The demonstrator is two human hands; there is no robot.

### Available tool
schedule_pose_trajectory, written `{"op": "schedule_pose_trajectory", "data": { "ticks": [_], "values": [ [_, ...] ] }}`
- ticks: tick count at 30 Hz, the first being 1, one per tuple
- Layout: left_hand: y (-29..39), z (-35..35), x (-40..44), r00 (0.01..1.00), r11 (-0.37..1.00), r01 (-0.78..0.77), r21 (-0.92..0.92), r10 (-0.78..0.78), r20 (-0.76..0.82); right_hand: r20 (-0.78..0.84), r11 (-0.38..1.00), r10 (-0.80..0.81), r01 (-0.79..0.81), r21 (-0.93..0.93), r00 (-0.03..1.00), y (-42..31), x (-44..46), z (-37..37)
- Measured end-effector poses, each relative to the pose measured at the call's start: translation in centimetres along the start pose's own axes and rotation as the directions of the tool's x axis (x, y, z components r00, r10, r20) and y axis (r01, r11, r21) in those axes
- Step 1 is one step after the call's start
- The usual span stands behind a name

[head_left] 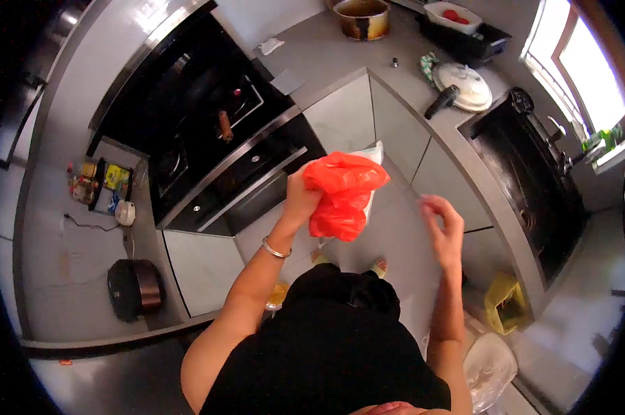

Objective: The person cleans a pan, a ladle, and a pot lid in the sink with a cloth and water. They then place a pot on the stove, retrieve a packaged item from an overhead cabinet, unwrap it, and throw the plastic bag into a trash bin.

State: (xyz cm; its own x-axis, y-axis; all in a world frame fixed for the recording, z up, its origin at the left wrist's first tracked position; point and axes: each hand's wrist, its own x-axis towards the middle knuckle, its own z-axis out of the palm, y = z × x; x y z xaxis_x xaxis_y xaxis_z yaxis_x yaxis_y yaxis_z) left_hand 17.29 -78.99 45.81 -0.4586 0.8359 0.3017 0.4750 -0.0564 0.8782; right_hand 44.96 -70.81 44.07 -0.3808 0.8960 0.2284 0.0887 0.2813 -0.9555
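Note:
A crumpled red plastic bag [343, 190] hangs in front of my body, gripped along its left side by my left hand [303, 197]. The bag hides part of my left fingers. Behind it shows the edge of something white [376, 153], mostly covered, so I cannot tell what it is. To the right, apart from the bag, my right hand [445, 225] is raised with nothing in it; thumb and fingers are spread apart. A bracelet circles my left wrist.
Ahead on the left is a black stove [209, 104]. A pot [362, 19] and a white lidded pan [463, 86] stand on the counter. The sink [527, 173] is at right, with a yellow bag [504, 304] below it. A rice cooker [136, 289] sits at left.

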Motion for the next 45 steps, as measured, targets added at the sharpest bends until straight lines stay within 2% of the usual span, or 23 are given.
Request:
{"op": "schedule_pose_trajectory", "data": {
  "ticks": [2,4,7,10,11,14,16,17,18,20,22,24,26,28,31,34,36,37,40,41,42,44,45],
  "values": [
    [-0.7,-1.0,0.6,1.000,0.998,0.014,-0.060,-0.014,0.003,0.273,0.946,-0.281,0.313,-0.084,0.920,-5.1,3.4,3.4],
    [-3.0,-2.1,0.5,0.999,0.989,0.050,-0.136,-0.051,-0.002,0.486,0.915,-0.303,0.393,-0.091,0.820,-7.2,5.4,7.0],
    [-4.1,-4.4,0.9,0.990,0.959,0.138,-0.248,-0.143,-0.001,0.344,0.766,-0.500,0.591,-0.252,0.795,-7.1,9.0,12.6],
    [-6.0,-6.5,1.1,0.972,0.916,0.190,-0.355,-0.225,-0.062,0.358,0.742,-0.496,0.600,-0.298,0.791,-6.4,10.1,16.2],
    [-6.9,-7.0,1.4,0.965,0.900,0.195,-0.391,-0.248,-0.090,0.309,0.764,-0.488,0.571,-0.301,0.816,-7.5,9.6,17.3],
    [-8.0,-8.6,2.0,0.944,0.923,0.258,-0.285,-0.304,-0.129,0.232,0.829,-0.421,0.476,-0.293,0.877,-9.7,7.8,20.3],
    [-7.1,-9.8,2.2,0.959,0.861,0.259,-0.438,-0.284,0.009,0.287,0.866,-0.335,0.413,-0.280,0.897,-7.1,7.9,22.3],
    [-6.4,-10.4,2.4,0.962,0.819,0.263,-0.510,-0.261,0.078,0.319,0.970,-0.210,0.237,-0.048,0.924,-5.4,8.8,22.7],
    [-5.5,-11.0,2.6,0.961,0.809,0.273,-0.521,-0.253,0.112,0.313,0.987,-0.147,0.121,0.102,0.938,-4.8,9.5,22.7],
    [-4.1,-12.4,2.7,0.955,0.787,0.298,-0.540,-0.237,0.181,0.330,0.914,-0.016,-0.120,0.387,0.944,-4.2,10.3,22.4],
    [-5.5,-12.7,2.7,0.953,0.709,0.301,-0.638,-0.256,0.164,0.339,0.820,0.068,-0.246,0.517,0.938,-4.2,10.8,21.8],
    [-6.5,-12.6,2.8,0.945,0.632,0.300,-0.715,-0.299,0.131,0.363,0.650,0.134,-0.358,0.670,0.922,-4.0,11.6,21.0],
    [-7.0,-12.6,2.9,0.927,0.564,0.290,-0.773,-0.365,0.081,0.279,0.659,0.183,-0.328,0.677,0.943,-3.1,12.6,19.1],
    [-7.2,-12.8,3.0,0.928,0.628,0.248,-0.738,-0.372,-0.004,0.178,0.688,0.242,-0.298,0.661,0.954,-2.4,13.1,17.3],
    [-6.7,-13.0,3.1,0.894,0.648,0.279,-0.709,-0.444,-0.054,-0.223,0.860,0.077,0.048,0.508,0.972,-3.3,12.3,15.3],
    [-6.9,-12.2,3.2,0.886,0.701,0.266,-0.662,-0.448,-0.119,0.002,0.848,-0.283,0.249,0.467,0.959,-6.3,8.3,15.9],
    [-7.5,-11.9,3.0,0.883,0.741,0.267,-0.616,-0.444,-0.151,0.117,0.924,-0.383,0.380,0.051,0.916,-7.9,6.4,17.6],
    [-7.8,-12.0,3.0,0.876,0.751,0.281,-0.597,-0.454,-0.160,0.186,0.884,-0.410,0.440,-0.161,0.893,-8.3,6.0,17.9],
    [-7.2,-12.0,3.0,0.877,0.741,0.251,-0.623,-0.447,-0.178,0.201,0.956,-0.070,0.123,-0.265,0.977,-4.1,6.8,17.9],
    [-7.0,-11.9,2.8,0.879,0.731,0.233,-0.642,-0.441,-0.182,0.350,0.959,-0.073,0.162,-0.233,0.934,-3.6,6.7,17.7],
    [-6.9,-11.8,2.6,0.872,0.735,0.254,-0.628,-0.455,-0.179,0.426,0.941,-0.038,0.175,-0.288,0.904,-3.3,6.4,17.7],
    [-6.5,-11.5,2.4,0.860,0.745,0.287,-0.601,-0.477,-0.180,0.561,0.895,0.037,0.223,-0.387,0.827,-3.6,6.3,18.2],
    [-6.2,-11.5,2.2,0.882,0.811,0.309,-0.497,-0.440,-0.168,0.561,0.890,0.052,0.216,-0.401,0.826,-4.5,6.6,18.3]
  ]
}}
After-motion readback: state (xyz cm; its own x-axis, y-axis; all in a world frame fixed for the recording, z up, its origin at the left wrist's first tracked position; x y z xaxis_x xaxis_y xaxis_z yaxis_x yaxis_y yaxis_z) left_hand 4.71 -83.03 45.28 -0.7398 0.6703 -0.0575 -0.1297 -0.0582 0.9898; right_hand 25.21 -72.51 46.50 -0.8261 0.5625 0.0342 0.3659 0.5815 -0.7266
